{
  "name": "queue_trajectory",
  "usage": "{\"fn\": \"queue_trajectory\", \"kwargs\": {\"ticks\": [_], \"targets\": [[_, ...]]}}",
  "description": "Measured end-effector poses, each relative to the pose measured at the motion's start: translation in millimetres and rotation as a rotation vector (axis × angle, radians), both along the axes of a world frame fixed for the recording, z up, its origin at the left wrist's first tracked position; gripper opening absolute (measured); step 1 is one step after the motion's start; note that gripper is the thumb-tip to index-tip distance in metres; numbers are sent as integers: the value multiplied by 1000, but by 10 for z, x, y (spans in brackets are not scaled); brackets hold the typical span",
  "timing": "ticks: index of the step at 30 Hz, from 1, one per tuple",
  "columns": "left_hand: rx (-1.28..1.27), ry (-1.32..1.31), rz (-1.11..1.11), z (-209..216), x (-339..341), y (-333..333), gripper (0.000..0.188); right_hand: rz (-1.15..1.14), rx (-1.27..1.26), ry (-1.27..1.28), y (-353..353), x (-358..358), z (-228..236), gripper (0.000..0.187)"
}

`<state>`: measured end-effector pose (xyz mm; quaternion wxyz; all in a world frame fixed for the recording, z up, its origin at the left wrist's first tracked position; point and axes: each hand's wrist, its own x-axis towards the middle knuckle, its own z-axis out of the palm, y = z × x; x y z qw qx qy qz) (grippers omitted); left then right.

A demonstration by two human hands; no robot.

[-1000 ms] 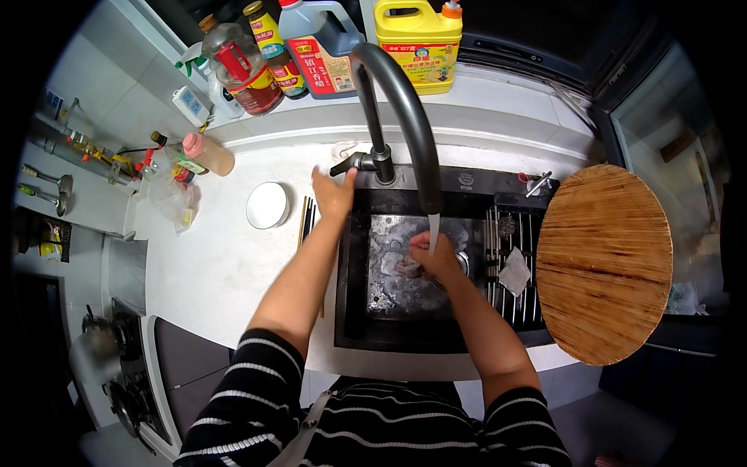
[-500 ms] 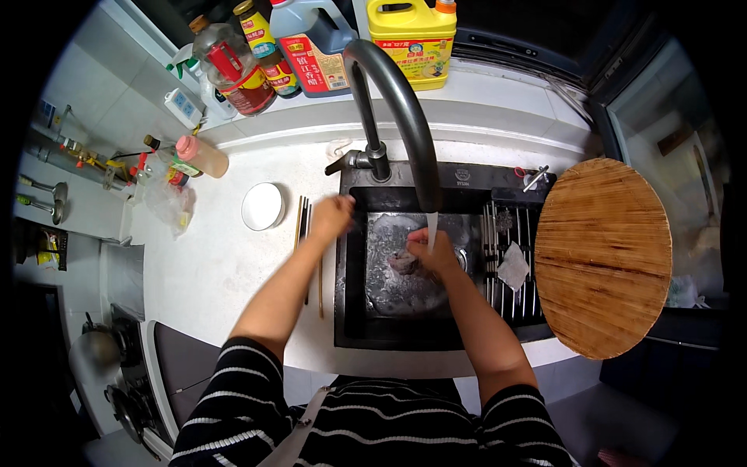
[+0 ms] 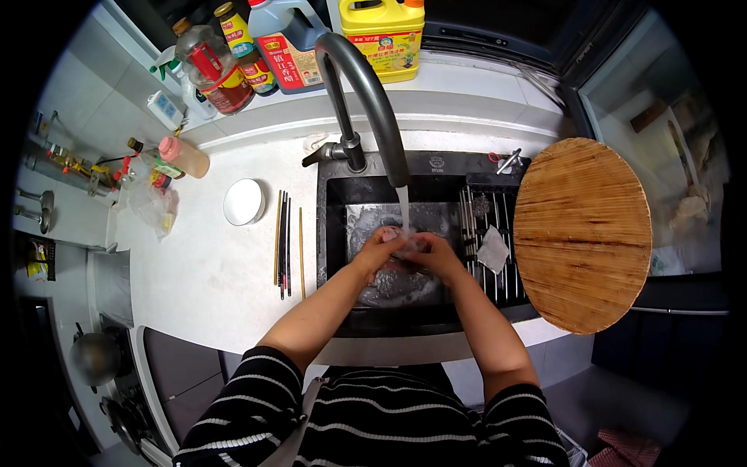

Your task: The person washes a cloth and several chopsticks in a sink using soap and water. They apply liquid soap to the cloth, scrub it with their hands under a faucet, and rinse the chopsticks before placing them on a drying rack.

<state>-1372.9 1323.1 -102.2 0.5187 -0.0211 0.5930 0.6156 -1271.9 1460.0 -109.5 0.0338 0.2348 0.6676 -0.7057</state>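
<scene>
Over the black sink [image 3: 336,257] my two hands meet beneath the running faucet [image 3: 395,148]. My left hand [image 3: 377,253] and my right hand [image 3: 437,255] are closed on what looks like a crumpled, wet greyish cloth [image 3: 401,246], mostly hidden by the fingers and the splash. The water stream [image 3: 403,204] falls right onto it. Below the hands, suds and water cover the sink floor [image 3: 397,292].
Several chopsticks [image 3: 282,245] and a white bowl [image 3: 244,202] lie left of the sink. On its right are a rack [image 3: 507,292] holding a pale cloth [image 3: 492,250] and a round wooden board [image 3: 582,233]. Bottles [image 3: 292,47] and a yellow jug [image 3: 383,39] line the back ledge.
My left hand has come from the sink's left edge to join my right hand on the cloth. Both are now under the stream. The whole view has shifted slightly.
</scene>
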Motion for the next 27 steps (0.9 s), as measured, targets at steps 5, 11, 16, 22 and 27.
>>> {"fn": "queue_trajectory", "kwargs": {"ticks": [5, 11, 16, 22, 27], "targets": [[-140, 145, 93, -294, 49, -108, 54, -1, 319, -113, -56, -87, -68, 34], [189, -763, 80, -326, 109, -130, 69, 78, 205, 70, -331, -16, -6, 27], [416, -806, 350, -699, 131, 34, 48, -64, -601, 83, -212, 115, 94, 17], [580, -791, 368, -408, 181, 99, 31, -294, 474, 604, -603, -36, 64, 16], [306, -629, 546, -441, 356, 248, 27, -610, 629, 47, -520, -160, -354, 19]]}}
